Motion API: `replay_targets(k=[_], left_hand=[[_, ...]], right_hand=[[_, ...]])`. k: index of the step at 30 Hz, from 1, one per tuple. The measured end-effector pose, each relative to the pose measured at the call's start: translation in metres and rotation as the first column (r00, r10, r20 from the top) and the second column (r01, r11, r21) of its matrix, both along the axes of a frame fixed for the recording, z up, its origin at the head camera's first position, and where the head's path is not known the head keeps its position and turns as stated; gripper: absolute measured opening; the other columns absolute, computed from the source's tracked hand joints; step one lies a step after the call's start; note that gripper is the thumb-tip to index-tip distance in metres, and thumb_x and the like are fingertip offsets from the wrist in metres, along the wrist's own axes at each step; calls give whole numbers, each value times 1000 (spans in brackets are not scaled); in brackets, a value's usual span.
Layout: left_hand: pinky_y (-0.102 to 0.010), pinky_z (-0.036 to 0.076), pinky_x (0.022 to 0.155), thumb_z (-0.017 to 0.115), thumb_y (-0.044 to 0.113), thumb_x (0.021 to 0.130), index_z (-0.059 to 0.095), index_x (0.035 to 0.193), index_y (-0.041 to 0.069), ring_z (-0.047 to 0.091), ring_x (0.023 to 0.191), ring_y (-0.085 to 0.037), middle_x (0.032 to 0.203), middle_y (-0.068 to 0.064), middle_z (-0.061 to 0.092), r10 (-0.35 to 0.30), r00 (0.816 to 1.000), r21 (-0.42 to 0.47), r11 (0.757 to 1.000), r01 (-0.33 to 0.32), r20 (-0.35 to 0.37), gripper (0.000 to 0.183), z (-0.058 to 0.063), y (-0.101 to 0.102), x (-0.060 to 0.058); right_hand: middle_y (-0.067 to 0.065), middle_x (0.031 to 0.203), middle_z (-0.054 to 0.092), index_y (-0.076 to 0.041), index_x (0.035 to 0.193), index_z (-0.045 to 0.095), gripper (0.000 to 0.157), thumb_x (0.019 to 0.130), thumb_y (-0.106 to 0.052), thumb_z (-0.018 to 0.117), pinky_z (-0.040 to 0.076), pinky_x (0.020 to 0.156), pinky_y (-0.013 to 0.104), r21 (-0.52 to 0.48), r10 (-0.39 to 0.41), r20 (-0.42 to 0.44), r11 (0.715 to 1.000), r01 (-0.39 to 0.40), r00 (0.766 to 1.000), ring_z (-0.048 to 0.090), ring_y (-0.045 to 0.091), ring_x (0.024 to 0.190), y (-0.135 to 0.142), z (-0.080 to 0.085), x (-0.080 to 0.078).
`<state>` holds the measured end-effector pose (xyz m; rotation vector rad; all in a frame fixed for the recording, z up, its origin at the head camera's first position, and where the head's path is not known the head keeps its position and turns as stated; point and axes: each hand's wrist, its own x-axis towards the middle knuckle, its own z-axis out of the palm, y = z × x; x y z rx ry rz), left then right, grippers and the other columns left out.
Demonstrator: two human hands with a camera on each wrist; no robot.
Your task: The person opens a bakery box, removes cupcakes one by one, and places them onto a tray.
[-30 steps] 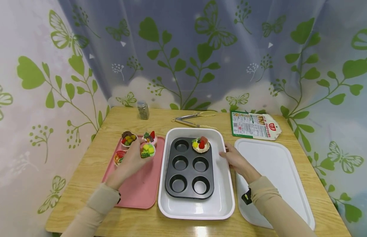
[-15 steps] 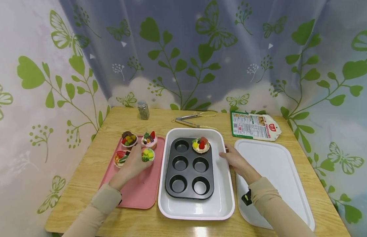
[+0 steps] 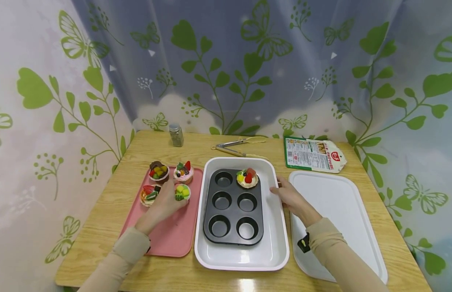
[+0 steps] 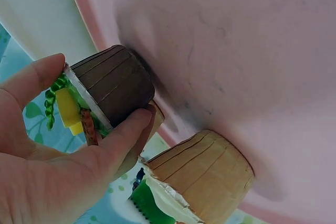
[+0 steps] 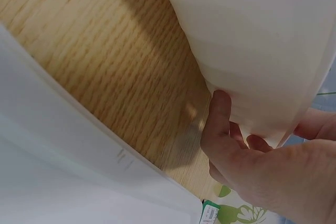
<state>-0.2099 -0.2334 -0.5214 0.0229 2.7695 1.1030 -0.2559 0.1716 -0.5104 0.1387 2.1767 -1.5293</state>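
My left hand [image 3: 162, 206] pinches a fruit cupcake [image 4: 113, 85] between thumb and fingers, close over the pink tray [image 3: 171, 239]. It has a dark brown pleated cup with yellow and green pieces on top. A tan-cupped cupcake [image 4: 202, 174] stands beside the fingers. Around that hand on the tray are a strawberry-topped tart [image 3: 148, 194], a chocolate cupcake [image 3: 159, 172] and a pink-cream cupcake [image 3: 183, 172]. My right hand [image 3: 289, 195] grips the right wall of the white deep pan [image 5: 262, 40], thumb over the rim and fingers against the outside.
Inside the white pan sits a dark muffin tin [image 3: 233, 227], with a fruit tart [image 3: 247, 179] in its back right cup. A white tray [image 3: 331, 219] lies at right. Behind are a spice jar [image 3: 176, 136], tongs [image 3: 231, 144] and a printed packet [image 3: 313, 155].
My left hand and the cupcake have shifted slightly toward me and lower, uncovering more of the pink-cream cupcake and the strawberry tart. The right hand stays on the pan.
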Motion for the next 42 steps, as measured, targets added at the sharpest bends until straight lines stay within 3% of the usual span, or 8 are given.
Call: replay_targets(k=[7,21,26,31,35,39,42], left_hand=[[-62,38,120,78,17,93,36,151,-9,43,145,-47,156,-34,40,12,1000,-11,1000,-12,11,76,-4,0,1],[-63,37,121,75,21,97,30,155,-10,46,144,-46,156,-34,42,-19,997,-39,999,22,70,79,-1,1,-5],[-65,32,124,73,26,98,24,160,-5,35,152,-49,166,-34,28,-35,994,-58,997,41,102,85,6,-1,2],[-69,32,122,68,38,102,20,165,-1,28,155,-55,170,-36,16,-49,989,-148,987,70,143,89,35,1,7],[-67,39,119,64,39,104,31,162,-3,39,150,-52,165,-34,33,-61,998,-203,977,65,28,79,72,11,3],[-62,45,115,63,38,104,38,160,5,49,145,-42,160,-22,48,-71,992,-150,987,56,-100,69,102,29,-6],[-61,44,116,63,37,105,35,163,11,48,147,-39,162,-17,47,-94,986,-66,994,86,-134,69,118,46,-14]], right_hand=[[30,153,39,-2,166,18,62,110,-13,43,57,98,53,-2,3,-4,1000,-3,1000,54,46,135,-1,1,1],[29,157,37,-3,166,18,63,110,-13,44,57,96,51,-11,-9,-9,1000,9,1000,54,46,135,2,2,1],[28,156,38,-3,166,20,62,110,-14,45,57,97,51,-14,-8,-2,1000,8,1000,53,45,136,2,-1,1],[29,157,38,-3,166,20,62,110,-14,45,58,97,53,-26,-9,5,1000,9,1000,54,45,135,2,-1,2],[30,157,37,-3,166,19,62,110,-14,44,58,97,53,-27,-5,-5,1000,5,1000,54,47,136,4,1,2],[30,159,37,-3,166,20,61,111,-14,44,58,97,51,-35,-2,-4,999,1,1000,54,46,136,4,0,2],[30,158,37,-2,165,21,60,111,-13,44,58,97,50,-39,1,-6,999,-2,1000,54,45,135,3,-2,2]])
